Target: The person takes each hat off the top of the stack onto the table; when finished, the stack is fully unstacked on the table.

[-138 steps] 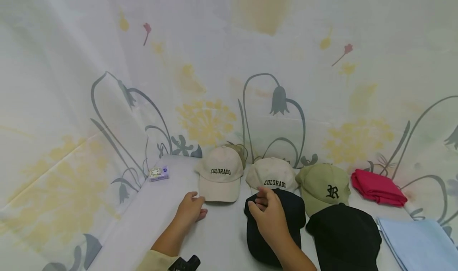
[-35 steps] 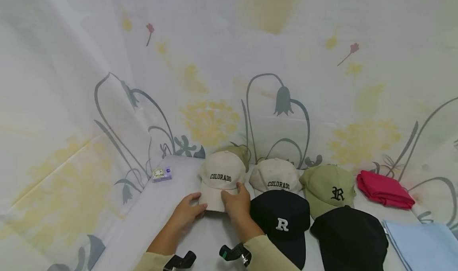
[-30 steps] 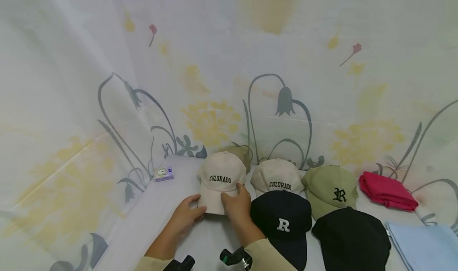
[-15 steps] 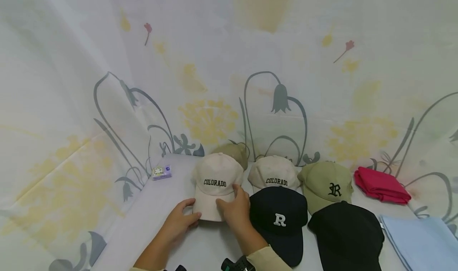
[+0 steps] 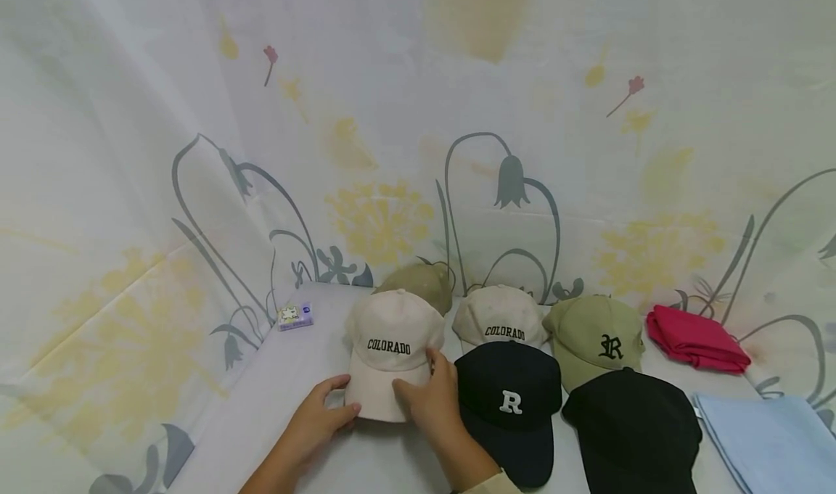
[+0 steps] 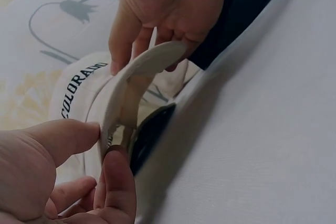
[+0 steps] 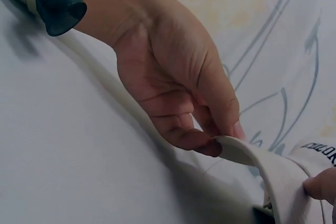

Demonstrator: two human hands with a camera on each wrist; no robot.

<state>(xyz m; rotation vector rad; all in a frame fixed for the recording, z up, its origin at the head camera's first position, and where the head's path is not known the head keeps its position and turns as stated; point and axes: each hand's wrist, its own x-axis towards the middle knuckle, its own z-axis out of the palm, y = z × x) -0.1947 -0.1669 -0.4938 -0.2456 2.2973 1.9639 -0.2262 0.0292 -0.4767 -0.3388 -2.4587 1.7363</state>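
Both hands hold the brim of a cream baseball cap (image 5: 395, 316) lettered COLORADO, its brim toward me. My left hand (image 5: 316, 416) pinches the brim's left edge; in the left wrist view its thumb (image 6: 68, 137) lies on top with fingers beneath. My right hand (image 5: 432, 400) grips the brim's right side, thumb on top and a finger at the crown's base. In the left wrist view the brim is raised off the white surface, and a dark part shows under the cap. An olive cap (image 5: 418, 283) stands right behind it.
To the right stand another cream COLORADO cap (image 5: 501, 313), a navy cap with a white R (image 5: 516, 371), a green cap (image 5: 591, 327) and a black cap (image 5: 633, 429). Farther right lie folded red cloth (image 5: 695, 338) and light blue cloth (image 5: 771, 436). A small purple pack (image 5: 295, 317) lies back left.
My hands have taken hold of the cream COLORADO cap and drawn it toward me and slightly left. More of the olive cap behind it shows. My right hand has left the navy cap.
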